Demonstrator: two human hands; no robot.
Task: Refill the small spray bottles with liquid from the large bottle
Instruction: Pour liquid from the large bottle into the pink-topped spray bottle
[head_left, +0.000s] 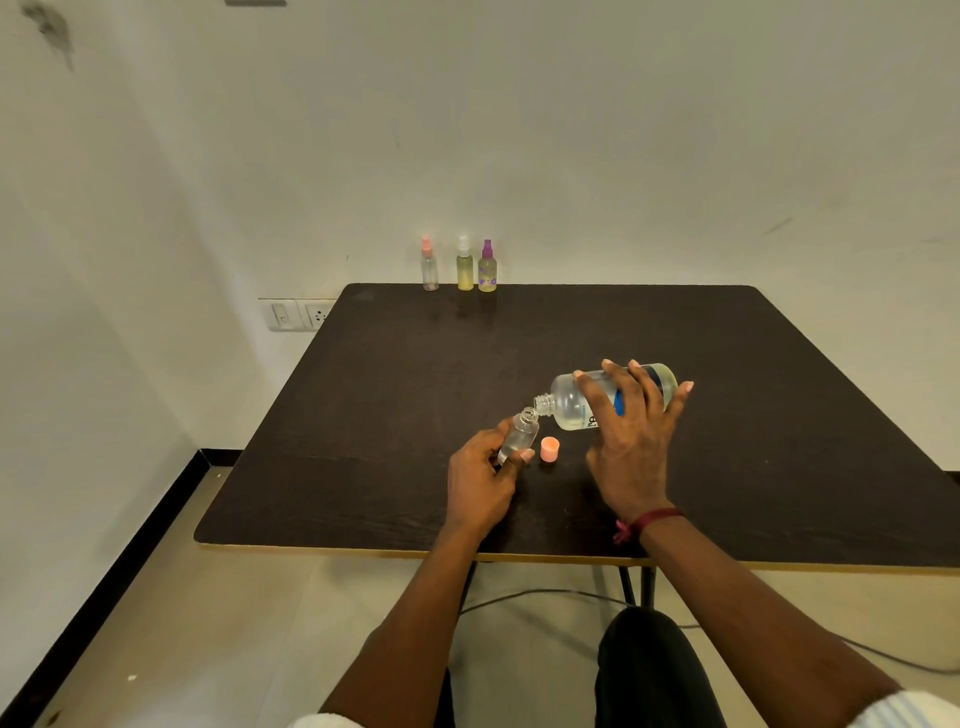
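My right hand (631, 441) grips the large clear bottle (571, 402), tipped on its side with its open neck pointing left. Its mouth sits just above the open mouth of a small clear bottle (521, 434), which my left hand (480, 480) holds tilted over the table. A pink cap (549, 449) lies on the dark table (395, 395) between my hands. At the far edge stand three small spray bottles: one with a pink top (429, 264), one with a white top (464, 264) and one with a purple top (487, 266).
The table's far edge meets a white wall. A wall socket (298, 314) sits left of the table. A cable (545, 592) runs across the floor under the near edge, by the table leg (636, 584).
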